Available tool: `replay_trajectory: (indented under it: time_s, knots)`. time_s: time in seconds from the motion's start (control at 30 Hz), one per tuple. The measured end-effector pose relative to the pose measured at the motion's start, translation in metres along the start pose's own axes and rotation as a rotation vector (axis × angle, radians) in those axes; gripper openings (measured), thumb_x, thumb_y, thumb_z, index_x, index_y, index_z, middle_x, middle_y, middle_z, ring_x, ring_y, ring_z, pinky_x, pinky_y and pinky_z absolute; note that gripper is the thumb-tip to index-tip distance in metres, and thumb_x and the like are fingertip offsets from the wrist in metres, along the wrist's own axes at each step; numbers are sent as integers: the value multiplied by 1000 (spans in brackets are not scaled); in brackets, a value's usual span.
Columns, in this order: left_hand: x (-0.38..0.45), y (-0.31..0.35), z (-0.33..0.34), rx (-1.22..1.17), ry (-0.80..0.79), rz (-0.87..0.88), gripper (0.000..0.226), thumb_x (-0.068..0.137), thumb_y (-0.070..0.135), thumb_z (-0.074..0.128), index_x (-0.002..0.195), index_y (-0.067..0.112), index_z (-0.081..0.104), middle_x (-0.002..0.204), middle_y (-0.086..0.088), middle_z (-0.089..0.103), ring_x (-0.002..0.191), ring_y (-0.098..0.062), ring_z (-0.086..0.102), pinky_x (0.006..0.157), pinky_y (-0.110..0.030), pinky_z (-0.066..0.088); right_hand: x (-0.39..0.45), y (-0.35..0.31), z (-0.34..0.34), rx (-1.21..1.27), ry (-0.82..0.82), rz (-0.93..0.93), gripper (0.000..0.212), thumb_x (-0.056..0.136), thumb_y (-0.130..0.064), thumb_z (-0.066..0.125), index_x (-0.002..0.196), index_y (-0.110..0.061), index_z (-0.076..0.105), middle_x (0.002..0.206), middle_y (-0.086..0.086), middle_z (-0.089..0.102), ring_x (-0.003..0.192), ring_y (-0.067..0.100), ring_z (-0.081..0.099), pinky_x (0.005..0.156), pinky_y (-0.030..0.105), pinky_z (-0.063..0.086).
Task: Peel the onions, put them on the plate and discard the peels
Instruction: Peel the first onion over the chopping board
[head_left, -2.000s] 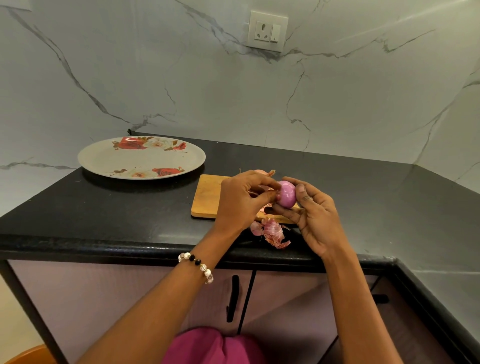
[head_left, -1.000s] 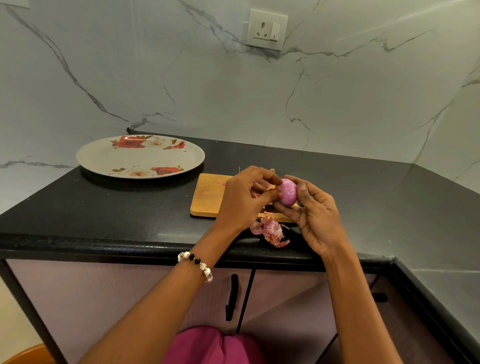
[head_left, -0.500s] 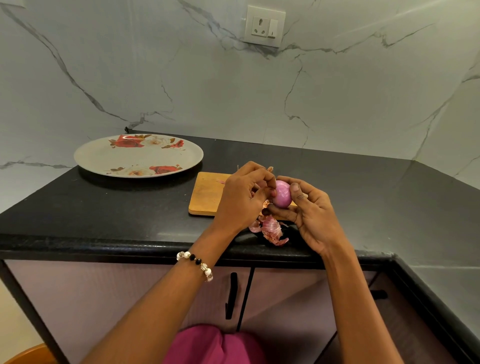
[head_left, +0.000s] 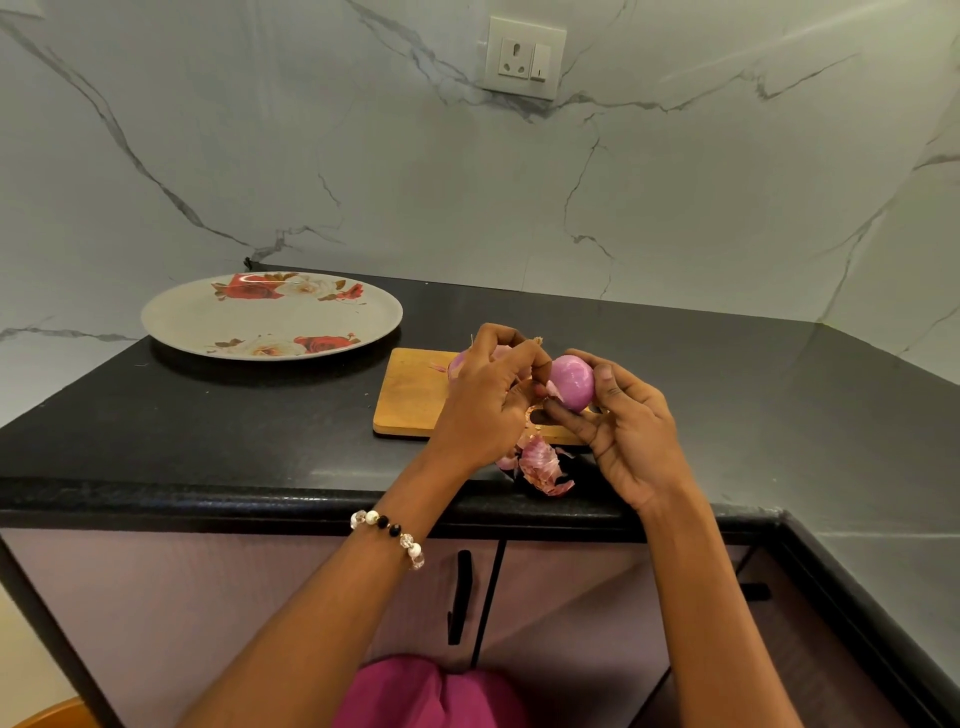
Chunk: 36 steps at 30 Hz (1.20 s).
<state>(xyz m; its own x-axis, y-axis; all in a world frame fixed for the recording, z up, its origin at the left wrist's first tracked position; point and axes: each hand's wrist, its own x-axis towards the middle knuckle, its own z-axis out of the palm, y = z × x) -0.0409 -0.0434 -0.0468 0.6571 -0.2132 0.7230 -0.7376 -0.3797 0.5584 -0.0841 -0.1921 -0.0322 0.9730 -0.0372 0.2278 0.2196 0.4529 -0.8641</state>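
My right hand (head_left: 631, 441) holds a smooth pink onion (head_left: 572, 382) above the wooden cutting board (head_left: 410, 395). My left hand (head_left: 491, 400) pinches a strip of skin at the onion's lower left side. Behind my left hand, another onion (head_left: 460, 364) lies on the board, mostly hidden. A heap of pink peels (head_left: 537, 465) lies on the black counter just in front of the board. The floral plate (head_left: 270, 317) stands at the back left with nothing on it.
The black counter (head_left: 208, 415) ends in a front edge under my wrists and turns a corner at the right. A marble wall with a socket (head_left: 524, 57) rises behind. Cabinet doors with black handles (head_left: 460, 597) are below.
Both hands and the onion have stayed over the board. My left fingers have shifted along the onion, pulling skin from its lower left. The camera has tilted slightly.
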Motion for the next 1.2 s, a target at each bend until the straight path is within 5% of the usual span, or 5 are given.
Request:
replay_trajectory:
  time_s: [0.17, 0.43, 0.63, 0.83, 1.2]
  knots:
    - [0, -2, 1, 29, 11, -1, 35, 78, -13, 55, 93, 18, 60, 111, -1, 45, 95, -13, 56, 78, -35, 56, 0, -1, -1, 35, 44, 1, 29, 105, -12, 39, 108, 1, 65, 119, 21, 62, 83, 27, 74, 63, 28, 61]
    - [2, 4, -5, 64, 171, -84, 25, 83, -9, 58, 86, 15, 56, 93, 1, 51, 79, 7, 50, 68, -3, 38, 2, 2, -6, -31, 50, -20, 32, 105, -19, 39, 114, -2, 65, 110, 29, 61, 64, 31, 68, 49, 27, 56]
    - [2, 1, -4, 58, 210, -94, 10, 86, 10, 68, 96, 11, 67, 93, 1, 64, 76, -5, 56, 64, -6, 43, 2, 1, -6, -41, 4, -20, 37, 90, -30, 55, 114, -5, 63, 109, 22, 65, 71, 27, 69, 54, 27, 57]
    - [-1, 10, -5, -16, 73, -37, 33, 80, 40, 72, 96, 11, 73, 84, 3, 70, 70, -2, 63, 63, -11, 48, 1, 2, -4, -71, -27, -36, 32, 87, -21, 58, 114, -6, 62, 99, 12, 73, 79, 23, 72, 66, 32, 63]
    - [-1, 7, -4, 49, 28, -41, 12, 81, 17, 74, 90, 9, 75, 79, -3, 72, 67, -2, 60, 68, -13, 47, 2, 5, -5, -126, -17, -55, 29, 88, -14, 61, 114, -3, 61, 105, 16, 69, 88, 32, 73, 66, 41, 63]
